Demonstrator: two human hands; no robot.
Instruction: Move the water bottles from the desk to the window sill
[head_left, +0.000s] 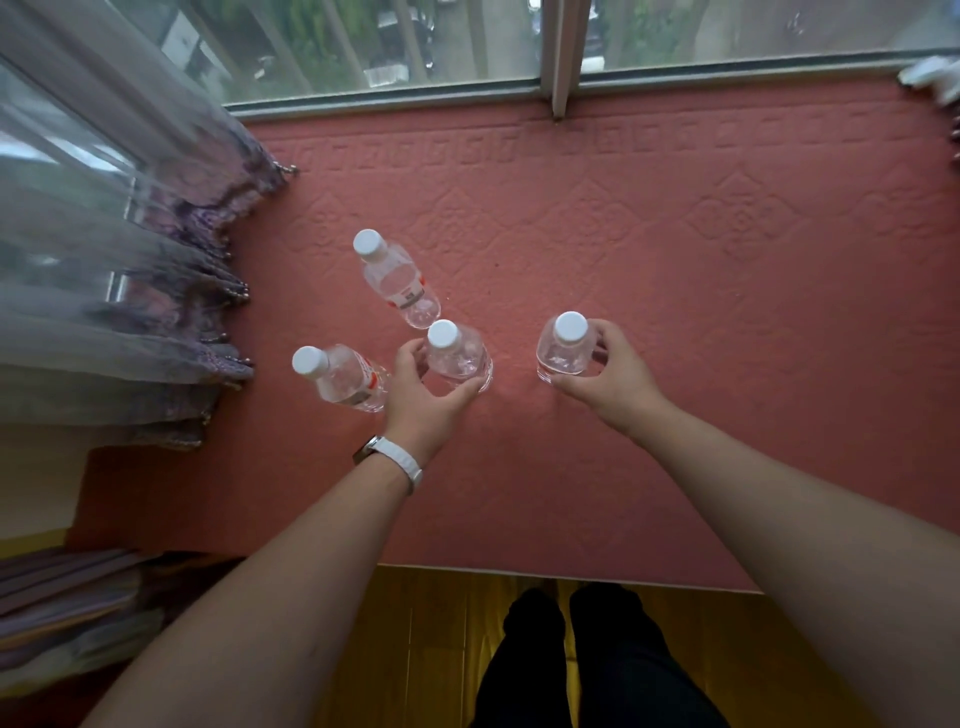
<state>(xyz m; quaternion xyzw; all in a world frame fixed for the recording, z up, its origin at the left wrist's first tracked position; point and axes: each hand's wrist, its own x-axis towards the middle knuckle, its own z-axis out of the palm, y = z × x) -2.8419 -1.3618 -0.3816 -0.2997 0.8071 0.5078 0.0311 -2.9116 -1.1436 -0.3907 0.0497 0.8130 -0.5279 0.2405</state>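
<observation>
Several clear water bottles with white caps stand upright on the window sill's red quilted mat (649, 270). My left hand (421, 400) is wrapped around the middle bottle (457, 356), which rests on the mat. My right hand (608, 374) grips another bottle (563, 348) to the right, also standing on the mat. A third bottle (397, 280) stands just behind the middle one. A fourth bottle (340, 376) stands to the left of my left hand, close to my fingers.
A sheer curtain with a purple beaded hem (130, 291) hangs over the mat's left side. The window frame (563, 57) runs along the back. A white object (930, 78) lies at the far right corner. Wooden floor (447, 649) and my legs are below.
</observation>
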